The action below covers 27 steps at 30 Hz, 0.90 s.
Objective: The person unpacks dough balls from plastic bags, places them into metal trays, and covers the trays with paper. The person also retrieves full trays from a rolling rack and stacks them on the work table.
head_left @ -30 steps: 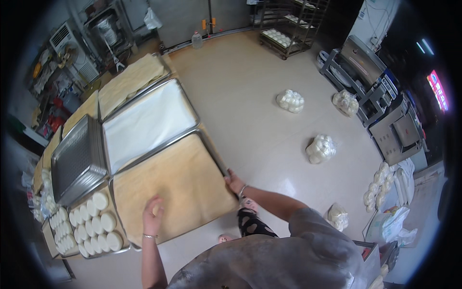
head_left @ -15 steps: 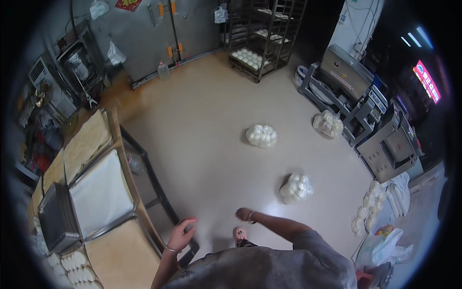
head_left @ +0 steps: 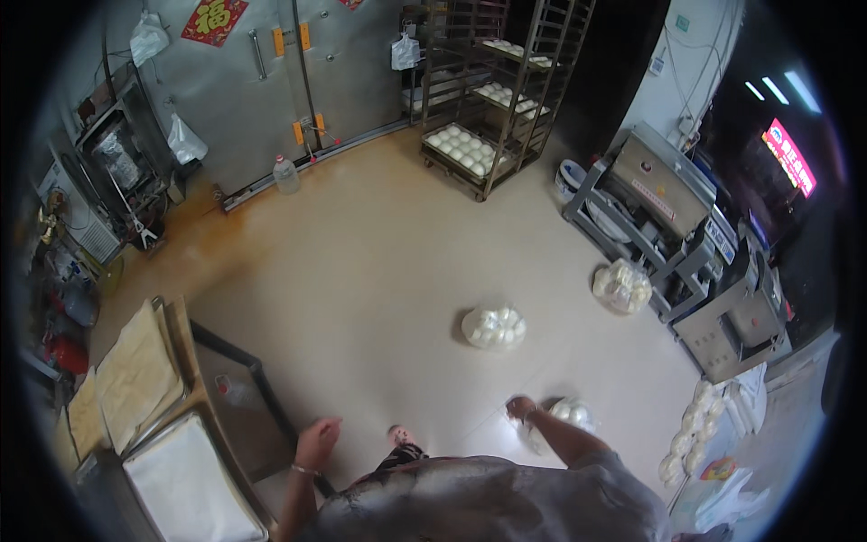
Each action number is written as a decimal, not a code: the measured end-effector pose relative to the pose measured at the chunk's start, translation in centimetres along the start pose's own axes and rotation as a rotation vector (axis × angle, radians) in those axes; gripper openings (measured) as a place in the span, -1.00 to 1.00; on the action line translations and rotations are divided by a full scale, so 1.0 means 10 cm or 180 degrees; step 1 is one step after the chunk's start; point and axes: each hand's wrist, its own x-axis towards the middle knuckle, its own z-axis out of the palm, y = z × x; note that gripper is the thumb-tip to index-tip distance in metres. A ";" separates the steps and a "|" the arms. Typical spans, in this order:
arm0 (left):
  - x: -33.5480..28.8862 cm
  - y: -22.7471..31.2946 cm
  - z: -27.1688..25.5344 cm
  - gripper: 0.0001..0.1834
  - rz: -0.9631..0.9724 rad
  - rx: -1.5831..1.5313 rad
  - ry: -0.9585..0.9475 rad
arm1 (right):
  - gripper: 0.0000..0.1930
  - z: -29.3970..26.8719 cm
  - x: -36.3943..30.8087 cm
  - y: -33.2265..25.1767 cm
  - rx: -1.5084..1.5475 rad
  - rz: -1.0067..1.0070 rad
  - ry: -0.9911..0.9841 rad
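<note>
My left hand (head_left: 318,443), a bracelet at its wrist, hangs beside the tray table with loosely bent fingers and nothing in it. In front of my body on the right, my right hand (head_left: 521,408) is curled closed, with nothing seen in it. Behind its forearm a clear plastic bag of white buns (head_left: 571,412) sits on the floor, partly hidden by the arm. Farther ahead lies a second bag of buns (head_left: 494,327). A third bag of buns (head_left: 622,286) rests by the machines.
At the left stands a table with lined trays (head_left: 194,483) and a pale sheet (head_left: 135,366). A wheeled rack (head_left: 483,185) holds trays of buns at the back. Steel machines (head_left: 659,181) line the right, with more bagged buns (head_left: 691,434) near them. A plastic jug (head_left: 285,174) stands by the metal doors.
I have stepped forward; the table and the nearest bag are now closer to my body. My right hand has swung right, towards that bag. My left hand's fingers have drawn in somewhat.
</note>
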 end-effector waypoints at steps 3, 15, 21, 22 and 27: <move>1.36 0.69 -0.28 -0.80 0.0713 -0.0304 -0.0312 | -0.89 0.19 -0.06 0.11 -0.1002 -0.0048 -0.0961; 5.97 2.37 -0.79 -0.75 0.1269 0.0875 -0.1039 | -0.85 -2.95 3.35 0.26 0.0923 0.1037 -0.0655; 7.63 2.47 -1.52 -0.77 0.0828 0.1029 -0.0847 | -0.80 -5.76 5.91 0.37 0.3420 0.0920 0.0894; 7.96 2.45 -1.62 -0.77 0.0657 0.1019 -0.0920 | -0.79 -6.21 6.28 0.38 0.3403 0.0771 0.1126; 10.09 2.67 -2.10 -0.78 0.0463 0.1198 -0.1411 | -0.83 -7.50 7.71 0.59 0.2900 0.1056 0.1518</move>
